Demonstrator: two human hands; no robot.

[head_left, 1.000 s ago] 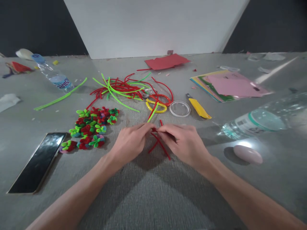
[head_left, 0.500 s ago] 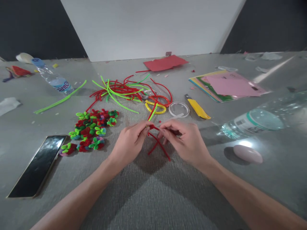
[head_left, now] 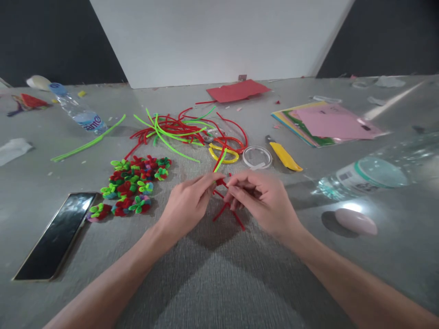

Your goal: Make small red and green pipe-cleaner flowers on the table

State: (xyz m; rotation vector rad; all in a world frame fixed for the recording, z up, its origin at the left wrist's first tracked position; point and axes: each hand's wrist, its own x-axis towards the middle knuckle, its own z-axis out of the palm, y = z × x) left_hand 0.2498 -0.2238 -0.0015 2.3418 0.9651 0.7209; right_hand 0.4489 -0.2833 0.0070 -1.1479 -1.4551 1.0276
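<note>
Clock centred on the fingertips, six towards the person. Two red stem ends (head_left: 239, 222) show between five and seven o'clock; whether they join the held piece cannot be told. At centre, a red stem (head_left: 221, 182), partly hidden, bridges both hands. Left hand (head_left: 187, 199), at eight: thumb and forefinger pinched tight on it. Right hand (head_left: 266, 199), at four: pinching its other end, remaining fingers loosely curled. Judged light, fuzzy, pliable, unlikely to slip; best gripped near the bend. Scissors (head_left: 229, 161) lie at twelve; stem tangle (head_left: 174, 132), eleven.
</note>
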